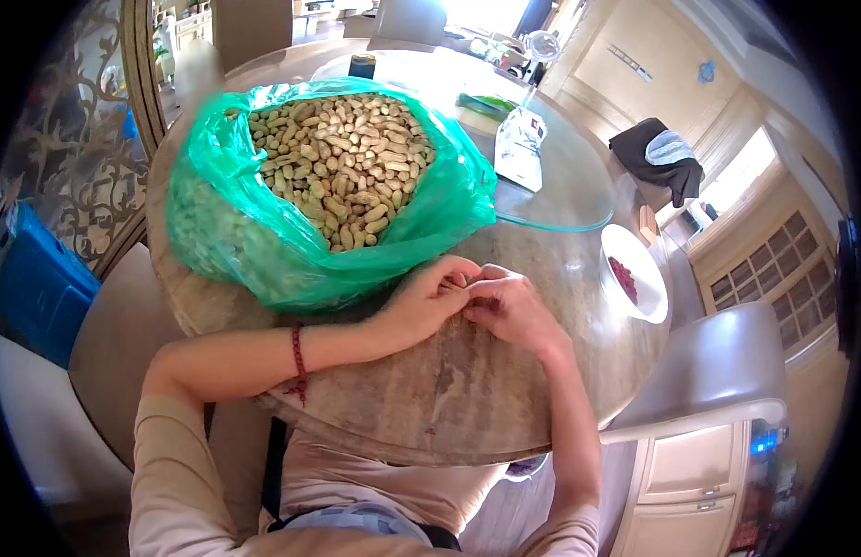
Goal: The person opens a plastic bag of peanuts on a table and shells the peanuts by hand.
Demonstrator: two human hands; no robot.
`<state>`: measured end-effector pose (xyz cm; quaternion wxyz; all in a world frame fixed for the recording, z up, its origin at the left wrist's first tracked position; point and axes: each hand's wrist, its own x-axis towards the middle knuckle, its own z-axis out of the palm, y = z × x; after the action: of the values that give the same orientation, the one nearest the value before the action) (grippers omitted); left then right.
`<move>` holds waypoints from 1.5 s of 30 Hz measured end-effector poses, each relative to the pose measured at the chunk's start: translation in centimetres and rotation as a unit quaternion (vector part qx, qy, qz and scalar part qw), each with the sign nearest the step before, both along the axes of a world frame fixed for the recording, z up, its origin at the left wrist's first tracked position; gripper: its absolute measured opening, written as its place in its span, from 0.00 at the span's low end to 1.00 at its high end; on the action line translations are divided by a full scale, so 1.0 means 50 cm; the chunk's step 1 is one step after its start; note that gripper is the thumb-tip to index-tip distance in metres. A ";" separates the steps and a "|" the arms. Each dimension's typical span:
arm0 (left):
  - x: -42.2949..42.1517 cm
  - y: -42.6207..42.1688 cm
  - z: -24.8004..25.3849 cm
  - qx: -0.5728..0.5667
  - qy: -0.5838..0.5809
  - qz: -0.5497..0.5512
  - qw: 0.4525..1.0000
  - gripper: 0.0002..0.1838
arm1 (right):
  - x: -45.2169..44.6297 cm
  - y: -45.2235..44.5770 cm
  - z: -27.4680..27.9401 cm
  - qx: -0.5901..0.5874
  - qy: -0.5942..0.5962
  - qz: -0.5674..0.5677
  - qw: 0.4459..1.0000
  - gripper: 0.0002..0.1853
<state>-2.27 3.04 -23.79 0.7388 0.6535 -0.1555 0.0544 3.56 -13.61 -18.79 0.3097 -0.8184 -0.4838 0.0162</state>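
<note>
Peanuts in tan, ridged, elongated shells [352,172] are heaped in an open bag of thin, translucent green plastic [263,278], by which much of the far left part of a round, brown, stone-patterned worktop [407,404] is covered. Their long axes are turned in many directions, so no single line is shared by the pile. Just in front of the bag's near right side, the left hand [425,303] and the right hand [519,314] are brought together, with fingers curled inward and fingertips meeting over the worktop. Whether a shell or anything else is gripped between them cannot be told, since the meeting point is hidden by the fingers. The bag is approached more closely by the left hand, whose back is placed just beside the green plastic. Well apart on the other side, near the worktop's right edge, a smooth white bowl [650,290] is set, with small dark-red pieces [623,279] held inside; by the right hand the shorter way to it is offered.
</note>
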 end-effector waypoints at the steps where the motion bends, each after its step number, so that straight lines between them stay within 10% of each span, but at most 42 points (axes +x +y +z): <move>1: 0.000 -0.006 -0.007 -0.001 0.000 0.004 1.000 0.14 | 0.003 -0.006 0.001 -0.028 0.014 0.011 0.999 0.09; 7: 0.003 -0.033 -0.039 0.139 -0.210 0.066 0.965 0.24 | -0.004 -0.044 0.044 -0.114 0.130 0.000 0.985 0.13; 11: -0.008 -0.036 -0.020 0.215 -0.153 -0.031 0.964 0.27 | -0.005 -0.079 0.073 -0.113 0.124 -0.054 0.984 0.13; 17: -0.021 -0.044 -0.026 0.330 -0.247 -0.138 0.901 0.40 | 0.006 -0.026 0.136 0.134 0.079 -0.156 0.975 0.10; 28: -0.010 -0.038 -0.032 0.232 -0.303 -0.188 0.905 0.38 | 0.120 0.300 0.134 -0.011 -0.312 0.003 0.950 0.05; 38: -0.016 -0.011 0.019 0.121 -0.253 0.040 0.959 0.09 | 0.050 0.214 0.172 0.158 -0.077 -0.046 0.983 0.06; 45: -0.015 -0.017 0.026 -0.029 -0.105 0.104 0.989 0.15 | -0.003 0.026 0.102 0.212 0.279 -0.044 0.936 0.06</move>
<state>-3.01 2.20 -22.51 0.7271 0.6353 -0.1615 0.2040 3.43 -12.34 -13.68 0.5989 -0.7166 -0.3339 0.1278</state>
